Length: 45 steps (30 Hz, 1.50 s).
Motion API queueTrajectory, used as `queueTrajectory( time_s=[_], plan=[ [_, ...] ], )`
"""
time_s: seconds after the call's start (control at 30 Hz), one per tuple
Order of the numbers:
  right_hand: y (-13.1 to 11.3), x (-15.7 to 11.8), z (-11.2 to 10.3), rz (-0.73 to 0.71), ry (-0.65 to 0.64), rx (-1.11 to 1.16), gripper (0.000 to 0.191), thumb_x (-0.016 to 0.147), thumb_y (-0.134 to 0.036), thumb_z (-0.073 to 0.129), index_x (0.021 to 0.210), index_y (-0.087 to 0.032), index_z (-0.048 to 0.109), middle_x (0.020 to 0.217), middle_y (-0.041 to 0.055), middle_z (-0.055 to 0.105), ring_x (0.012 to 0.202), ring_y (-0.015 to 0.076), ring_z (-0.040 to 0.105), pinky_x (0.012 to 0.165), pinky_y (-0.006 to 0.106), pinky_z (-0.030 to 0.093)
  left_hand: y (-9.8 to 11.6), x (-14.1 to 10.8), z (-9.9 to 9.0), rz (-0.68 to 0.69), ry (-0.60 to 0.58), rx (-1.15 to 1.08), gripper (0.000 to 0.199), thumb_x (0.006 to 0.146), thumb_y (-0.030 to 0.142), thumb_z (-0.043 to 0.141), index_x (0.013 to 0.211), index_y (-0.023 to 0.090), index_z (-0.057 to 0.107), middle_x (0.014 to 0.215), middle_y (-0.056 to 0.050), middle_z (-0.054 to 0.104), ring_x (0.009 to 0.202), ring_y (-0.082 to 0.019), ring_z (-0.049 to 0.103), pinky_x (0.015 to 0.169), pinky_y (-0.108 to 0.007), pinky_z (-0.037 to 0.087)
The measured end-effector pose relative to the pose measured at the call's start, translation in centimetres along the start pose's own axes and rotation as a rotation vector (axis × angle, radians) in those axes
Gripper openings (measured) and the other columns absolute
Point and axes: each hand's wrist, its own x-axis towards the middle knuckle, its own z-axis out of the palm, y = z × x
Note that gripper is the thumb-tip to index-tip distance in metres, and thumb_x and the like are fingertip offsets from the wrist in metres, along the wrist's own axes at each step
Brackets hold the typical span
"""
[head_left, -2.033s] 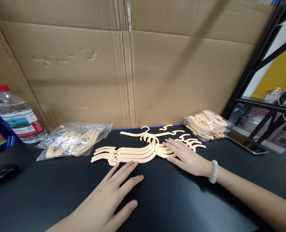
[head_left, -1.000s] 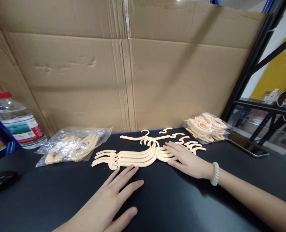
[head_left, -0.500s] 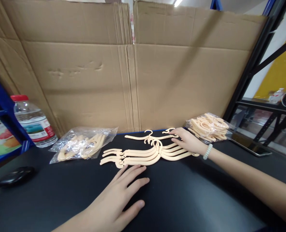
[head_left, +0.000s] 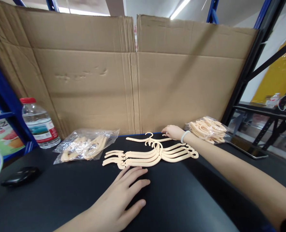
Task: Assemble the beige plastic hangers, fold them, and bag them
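Several beige plastic hangers (head_left: 143,158) lie overlapped in a row on the black table, their hooks bunched near the middle. Behind them is one more hanger (head_left: 135,139), its hook pointing away from me. My left hand (head_left: 125,196) rests palm down in front of the row, fingers spread, fingertips close to the nearest hanger and holding nothing. My right hand (head_left: 174,131) reaches past the right side of the row to the table's back. Its fingers are bent together over a small beige hanger piece (head_left: 164,134), mostly hidden beneath them.
Clear plastic bags of beige hanger parts lie at left (head_left: 85,146) and right (head_left: 207,129). A water bottle (head_left: 40,124) and a black mouse (head_left: 21,176) are at the left. A phone (head_left: 247,147) lies far right. Cardboard (head_left: 96,80) walls off the back.
My right hand has moved off the right ends of the hangers, farther back and left, onto the piece behind. The left hand stays in place. The view has tipped up slightly.
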Motion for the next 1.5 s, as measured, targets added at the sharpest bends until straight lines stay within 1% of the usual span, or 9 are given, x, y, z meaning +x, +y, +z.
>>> queueTrajectory(
  time_s=[0.2, 0.3, 0.53, 0.73, 0.8, 0.93, 1.13, 1.3, 1.5],
  plan=[
    [-0.4, 0.6, 0.3, -0.023, -0.034, -0.042, 0.022, 0.093, -0.032, 0.054, 0.108, -0.017, 0.061, 0.112, 0.0067, 0.063, 0.098, 0.0181, 0.062, 0.086, 0.04, 0.051, 0.1, 0.0, -0.2, 0.002, -0.018, -0.002, 0.035, 0.088, 0.024, 0.053, 0.122, 0.029, 0.056, 0.139, -0.005, 0.052, 0.13, -0.028, 0.044, 0.112, -0.051, 0.03],
    [-0.5, 0.5, 0.4, -0.036, 0.009, -0.019, 0.017, 0.092, -0.024, 0.055, 0.104, -0.015, 0.065, 0.107, 0.0082, 0.066, 0.097, 0.0196, 0.063, 0.087, 0.039, 0.05, 0.2, 0.0, -0.2, -0.001, -0.014, -0.009, 0.035, 0.087, 0.023, 0.054, 0.122, 0.029, 0.056, 0.138, -0.004, 0.052, 0.129, -0.027, 0.044, 0.112, -0.05, 0.03],
    [-0.6, -0.8, -1.4, 0.003, 0.283, 0.151, 0.026, 0.082, -0.005, 0.05, 0.092, -0.014, 0.073, 0.093, 0.0103, 0.071, 0.087, 0.0209, 0.066, 0.082, 0.032, 0.049, 0.3, 0.0, -0.3, -0.007, -0.021, -0.045, 0.036, 0.087, 0.02, 0.054, 0.122, 0.029, 0.056, 0.138, -0.003, 0.052, 0.129, -0.026, 0.043, 0.111, -0.047, 0.032],
    [-3.4, -4.3, -4.5, 0.032, 0.537, 0.382, 0.02, 0.088, -0.017, 0.05, 0.092, -0.015, 0.07, 0.093, 0.0084, 0.069, 0.081, 0.0159, 0.065, 0.074, 0.028, 0.053, 0.0, 0.1, -0.2, -0.028, 0.031, -0.19, 0.035, 0.088, 0.02, 0.052, 0.121, 0.029, 0.057, 0.135, -0.005, 0.054, 0.125, -0.026, 0.047, 0.108, -0.042, 0.037],
    [-5.4, -6.0, -5.3, 0.022, 0.578, 0.648, 0.017, 0.087, -0.024, 0.055, 0.093, -0.016, 0.069, 0.092, 0.0079, 0.07, 0.081, 0.0163, 0.066, 0.074, 0.03, 0.055, 0.0, 0.3, -0.1, -0.082, 0.026, -0.297, 0.034, 0.09, 0.024, 0.052, 0.123, 0.03, 0.055, 0.135, -0.005, 0.054, 0.124, -0.025, 0.049, 0.106, -0.04, 0.039],
    [-9.9, -9.1, -6.1, 0.042, 0.357, 1.236, 0.015, 0.076, -0.029, 0.069, 0.084, -0.016, 0.065, 0.075, 0.0042, 0.07, 0.073, 0.0165, 0.068, 0.071, 0.031, 0.056, 0.4, 1.0, 0.4, -0.28, 0.094, -0.619, 0.035, 0.089, 0.028, 0.054, 0.124, 0.028, 0.055, 0.126, -0.006, 0.06, 0.115, -0.025, 0.057, 0.101, -0.039, 0.044],
    [-15.1, -11.3, -4.6, 0.037, 0.02, 1.557, 0.017, 0.073, -0.027, 0.072, 0.079, -0.015, 0.061, 0.071, 0.0029, 0.068, 0.065, 0.0141, 0.068, 0.063, 0.027, 0.055, 1.5, 1.7, 0.5, -0.417, 0.247, -1.118, 0.034, 0.082, 0.038, 0.066, 0.11, 0.021, 0.063, 0.096, -0.007, 0.068, 0.082, -0.019, 0.065, 0.072, -0.028, 0.053],
    [-16.5, -10.9, -4.2, -0.071, -0.028, 1.473, 0.016, 0.073, -0.027, 0.072, 0.077, -0.014, 0.064, 0.072, 0.0017, 0.067, 0.067, 0.0129, 0.065, 0.064, 0.025, 0.053, 1.4, 1.8, 0.2, -0.49, 0.377, -1.143, 0.026, 0.08, 0.042, 0.069, 0.078, 0.016, 0.067, 0.076, -0.003, 0.065, 0.063, -0.013, 0.058, 0.06, -0.023, 0.049],
    [-9.4, -6.1, -4.3, -0.062, 0.388, 0.713, 0.013, 0.085, -0.021, 0.058, 0.092, -0.017, 0.067, 0.087, 0.0052, 0.071, 0.081, 0.0169, 0.066, 0.079, 0.032, 0.052, 0.7, 1.7, 0.7, -0.537, 0.392, -1.196, 0.034, 0.086, 0.049, 0.061, 0.084, 0.015, 0.063, 0.086, -0.004, 0.067, 0.065, -0.012, 0.06, 0.062, -0.023, 0.048]
  ],
)
